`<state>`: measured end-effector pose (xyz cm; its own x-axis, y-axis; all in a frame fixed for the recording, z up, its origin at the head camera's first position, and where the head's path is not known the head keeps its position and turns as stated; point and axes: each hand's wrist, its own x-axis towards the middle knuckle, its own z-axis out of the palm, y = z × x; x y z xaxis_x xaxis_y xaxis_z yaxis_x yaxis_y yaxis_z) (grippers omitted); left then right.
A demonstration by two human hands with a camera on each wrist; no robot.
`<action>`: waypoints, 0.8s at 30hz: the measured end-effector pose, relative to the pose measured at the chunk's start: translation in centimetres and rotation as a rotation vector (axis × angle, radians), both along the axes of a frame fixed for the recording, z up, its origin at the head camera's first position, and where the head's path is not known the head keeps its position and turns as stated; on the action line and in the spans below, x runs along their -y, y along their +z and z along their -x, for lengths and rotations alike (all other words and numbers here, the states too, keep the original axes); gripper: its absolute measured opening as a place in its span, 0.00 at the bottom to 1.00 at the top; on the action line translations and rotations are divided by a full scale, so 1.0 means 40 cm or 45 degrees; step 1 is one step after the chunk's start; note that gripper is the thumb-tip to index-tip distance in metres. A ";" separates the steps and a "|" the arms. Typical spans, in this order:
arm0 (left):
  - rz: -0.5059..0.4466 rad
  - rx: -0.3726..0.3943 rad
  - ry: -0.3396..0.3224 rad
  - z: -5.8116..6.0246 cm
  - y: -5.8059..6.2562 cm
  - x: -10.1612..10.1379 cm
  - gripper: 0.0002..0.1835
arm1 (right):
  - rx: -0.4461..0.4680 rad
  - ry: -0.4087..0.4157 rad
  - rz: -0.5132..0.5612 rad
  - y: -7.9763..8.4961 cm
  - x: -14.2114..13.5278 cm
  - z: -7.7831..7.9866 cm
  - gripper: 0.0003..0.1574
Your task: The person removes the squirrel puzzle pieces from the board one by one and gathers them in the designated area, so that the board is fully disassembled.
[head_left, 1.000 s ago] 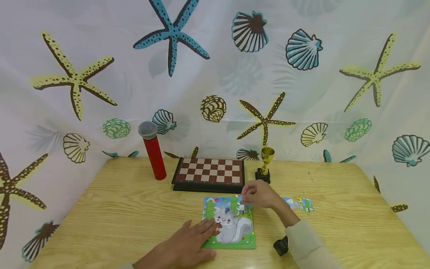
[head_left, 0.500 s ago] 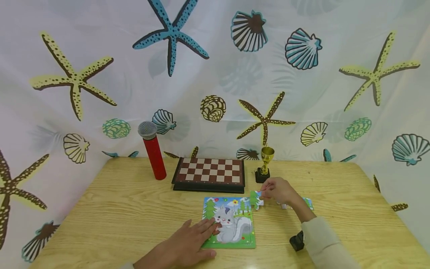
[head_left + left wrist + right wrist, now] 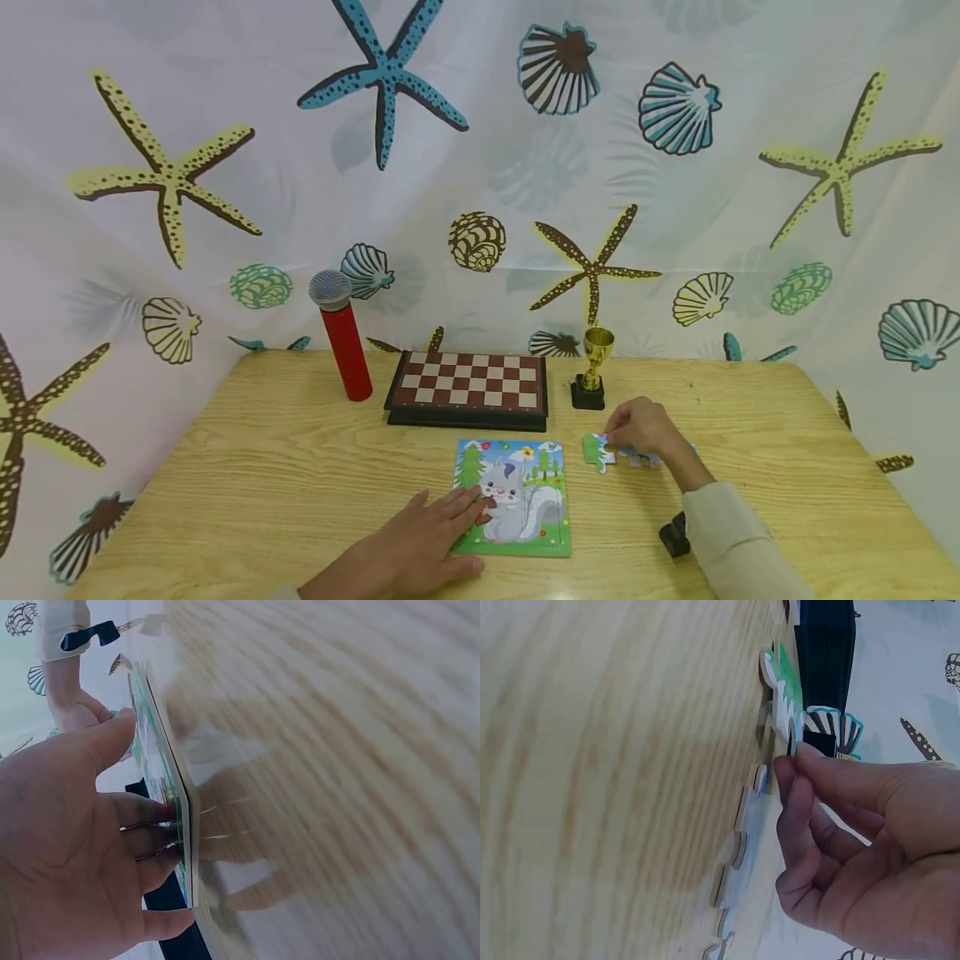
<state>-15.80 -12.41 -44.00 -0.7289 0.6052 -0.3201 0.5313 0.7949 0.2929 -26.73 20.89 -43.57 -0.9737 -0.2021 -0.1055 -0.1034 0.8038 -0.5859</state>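
Starfish and seashells pattern the pale cloth (image 3: 480, 179) hanging behind the wood-grained desk (image 3: 315, 467). From the head view, I see the squirrel puzzle (image 3: 517, 504) lying flat in front of me. My left hand (image 3: 420, 542) rests at its left edge, fingers straight and close together on the picture, thumb held apart. To the right of the squirrel puzzle, well apart from it, my right hand (image 3: 641, 429) pinches a jigsaw piece (image 3: 597, 450), green with a white-edged tree. Loose pieces (image 3: 645, 459) lie beyond that one, further to the right of the squirrel puzzle, partly hidden under my hand. Behind the squirrel puzzle sits a chessboard (image 3: 468, 383); behind it to the left stands a red microphone (image 3: 345, 342), and behind it to the right a gold trophy (image 3: 596, 358) on a black base. Near my right sleeve (image 3: 738, 533), right of the squirrel puzzle, shows a black device (image 3: 675, 535).

In the left wrist view, the squirrel puzzle is almost edge-on, with my left fingers reaching over its rim.

In the right wrist view, thumb and index finger pinch the jigsaw piece by one end, tilted; I cannot tell whether it touches the desk. The loose pieces lie in a row just beside my curled fingers.
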 end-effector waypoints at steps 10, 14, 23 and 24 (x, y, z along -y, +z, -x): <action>-0.006 0.014 0.005 0.002 0.006 -0.011 0.39 | -0.049 -0.029 -0.067 -0.010 -0.008 0.001 0.04; -0.008 0.010 0.013 0.001 0.006 -0.012 0.39 | -0.068 -0.022 0.013 -0.002 0.010 -0.010 0.05; 0.025 -0.024 -0.009 -0.008 0.022 -0.047 0.39 | 0.021 0.148 0.124 0.006 0.079 -0.053 0.04; 0.028 -0.016 -0.018 -0.008 0.023 -0.053 0.39 | 0.034 0.168 0.137 0.005 0.087 -0.057 0.04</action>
